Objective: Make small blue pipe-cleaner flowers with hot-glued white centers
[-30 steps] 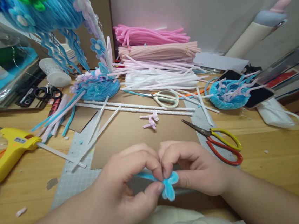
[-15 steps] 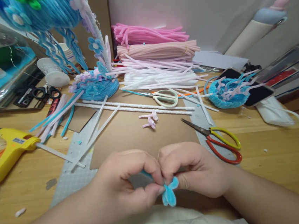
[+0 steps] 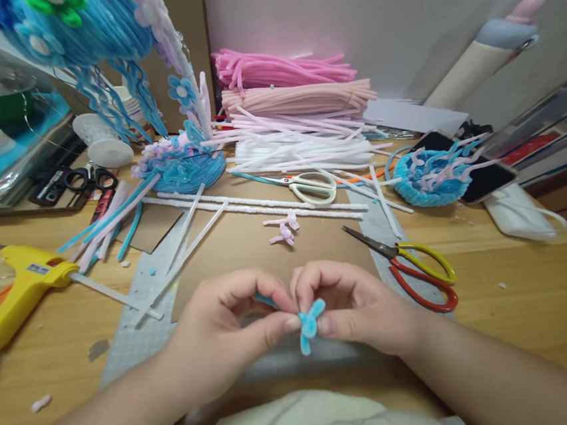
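Both my hands meet low in the middle of the view, over a brown cardboard sheet (image 3: 247, 249). My left hand (image 3: 225, 335) and my right hand (image 3: 358, 309) each pinch a small light-blue pipe-cleaner flower (image 3: 308, 324) between thumb and fingers. Its looped petals stick out between my fingertips, and a blue stem end shows behind my left fingers. Both hands are closed on it.
Red-and-yellow scissors (image 3: 414, 270) lie just right of my hands. White scissors (image 3: 311, 186) and small lilac twists (image 3: 282, 229) lie further back. A yellow glue gun (image 3: 16, 298) is at left. Stacks of pink and white pipe cleaners (image 3: 299, 114) and blue pipe-cleaner crafts (image 3: 428, 178) stand behind.
Both hands have risen slightly and moved away from me with the flower. The flower has turned, so its petals now look narrower, and my fingers have opened a little around it.
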### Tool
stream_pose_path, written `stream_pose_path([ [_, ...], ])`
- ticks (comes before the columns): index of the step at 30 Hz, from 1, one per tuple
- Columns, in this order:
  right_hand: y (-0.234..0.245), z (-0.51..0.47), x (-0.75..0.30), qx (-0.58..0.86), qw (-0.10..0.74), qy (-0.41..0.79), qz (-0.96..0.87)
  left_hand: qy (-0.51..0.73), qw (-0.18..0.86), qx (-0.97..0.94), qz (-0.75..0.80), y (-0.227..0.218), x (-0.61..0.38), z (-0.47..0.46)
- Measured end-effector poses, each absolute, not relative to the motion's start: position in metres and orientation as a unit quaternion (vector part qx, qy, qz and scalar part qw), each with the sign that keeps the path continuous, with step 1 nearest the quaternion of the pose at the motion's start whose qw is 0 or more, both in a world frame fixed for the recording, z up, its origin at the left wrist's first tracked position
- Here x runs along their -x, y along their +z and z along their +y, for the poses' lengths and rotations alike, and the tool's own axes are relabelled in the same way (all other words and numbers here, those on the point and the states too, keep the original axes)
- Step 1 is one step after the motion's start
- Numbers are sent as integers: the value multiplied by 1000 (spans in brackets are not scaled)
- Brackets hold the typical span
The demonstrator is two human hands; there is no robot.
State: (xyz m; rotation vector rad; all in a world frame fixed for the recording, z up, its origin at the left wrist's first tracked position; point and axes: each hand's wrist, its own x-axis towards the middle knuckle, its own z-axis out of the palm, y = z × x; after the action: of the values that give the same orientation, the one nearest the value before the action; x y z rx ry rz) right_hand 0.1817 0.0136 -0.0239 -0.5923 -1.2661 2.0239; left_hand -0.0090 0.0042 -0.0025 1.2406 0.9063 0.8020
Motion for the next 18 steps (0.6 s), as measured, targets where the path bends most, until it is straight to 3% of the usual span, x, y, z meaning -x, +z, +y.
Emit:
stream_pose_path([
  [6,-30,12,-175,291,347,813,-368,354,714,-445,410,-10,3,8],
  [13,-29,11,-170,425,348,752,-365,367,668,-439,476,-14,-2,9],
  [18,-32,6,-166,392,370,771,-341,356,681,-411,490,-13,-6,8],
])
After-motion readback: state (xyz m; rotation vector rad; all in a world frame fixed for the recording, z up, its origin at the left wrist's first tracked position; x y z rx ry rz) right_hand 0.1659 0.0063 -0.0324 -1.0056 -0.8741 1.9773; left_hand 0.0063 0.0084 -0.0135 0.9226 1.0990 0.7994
